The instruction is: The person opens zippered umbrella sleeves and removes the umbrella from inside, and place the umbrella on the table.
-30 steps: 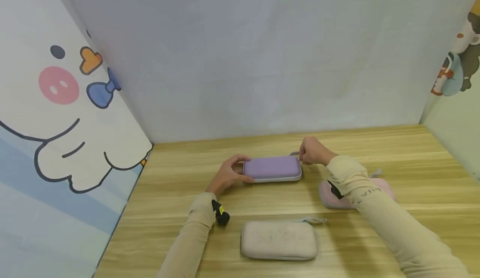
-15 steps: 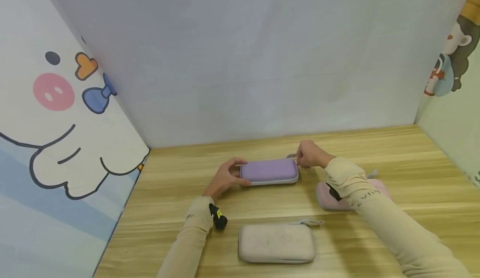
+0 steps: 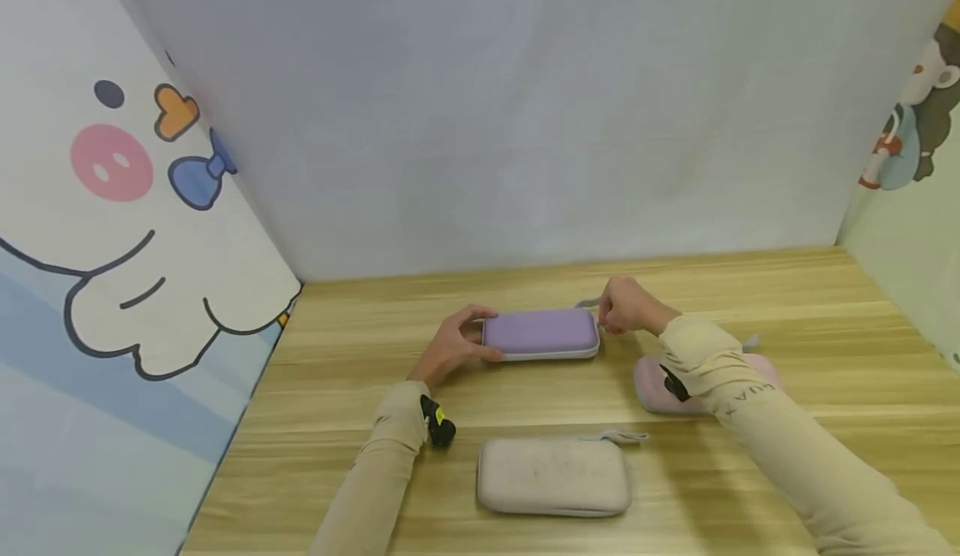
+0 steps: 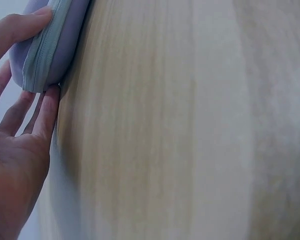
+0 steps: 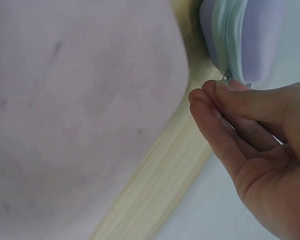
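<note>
A purple zip case (image 3: 540, 333) with a pale zipper band lies flat on the wooden table. My left hand (image 3: 452, 348) holds its left end, thumb on the near side and fingers round the far side and end. In the left wrist view the thumb rests across the case's zipper band (image 4: 37, 65). At the right end, my right hand (image 3: 628, 306) pinches the zipper pull (image 5: 227, 76) between thumb and fingertips. The pull is mostly hidden by the fingers. A grey strap (image 3: 587, 303) sticks out behind the case, near the right hand.
A beige case (image 3: 553, 477) with a loop strap lies nearer on the wooden table (image 3: 360, 306). A pink case (image 3: 648, 381) lies to the right, partly under the right forearm. A pale grey wall (image 3: 525, 122) stands behind, with cartoon-printed walls on both sides.
The head view tilts a little between frames. Both hands keep their places on the purple case, which shows no clear movement on the table.
</note>
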`<state>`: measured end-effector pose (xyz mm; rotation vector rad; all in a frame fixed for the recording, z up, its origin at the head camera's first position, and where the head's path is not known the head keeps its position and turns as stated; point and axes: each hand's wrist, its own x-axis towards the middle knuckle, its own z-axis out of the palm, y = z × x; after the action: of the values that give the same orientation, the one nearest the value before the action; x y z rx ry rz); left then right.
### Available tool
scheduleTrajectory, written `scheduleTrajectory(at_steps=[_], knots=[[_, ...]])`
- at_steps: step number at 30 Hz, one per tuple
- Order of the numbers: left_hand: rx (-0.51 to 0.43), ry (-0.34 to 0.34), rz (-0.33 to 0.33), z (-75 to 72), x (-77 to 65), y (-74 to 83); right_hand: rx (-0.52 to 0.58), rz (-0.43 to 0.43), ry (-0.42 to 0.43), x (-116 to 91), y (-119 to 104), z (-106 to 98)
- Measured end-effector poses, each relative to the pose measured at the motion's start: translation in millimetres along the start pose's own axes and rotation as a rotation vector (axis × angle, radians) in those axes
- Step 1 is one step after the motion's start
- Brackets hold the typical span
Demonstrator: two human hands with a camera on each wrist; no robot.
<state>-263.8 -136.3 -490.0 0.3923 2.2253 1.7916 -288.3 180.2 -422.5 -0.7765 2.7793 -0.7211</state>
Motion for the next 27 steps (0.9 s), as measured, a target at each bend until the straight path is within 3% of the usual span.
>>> scheduleTrajectory(at_steps=[12, 27], knots=[[0.041, 0.038, -0.006, 1.6, 10.4, 4.0, 0.001, -0.003, 0.007, 8.1, 11.7, -2.6], [0.069, 0.082, -0.025, 4.7, 17.3, -3.9, 0.038, -0.052, -0.03, 12.8, 22.8, -2.3]])
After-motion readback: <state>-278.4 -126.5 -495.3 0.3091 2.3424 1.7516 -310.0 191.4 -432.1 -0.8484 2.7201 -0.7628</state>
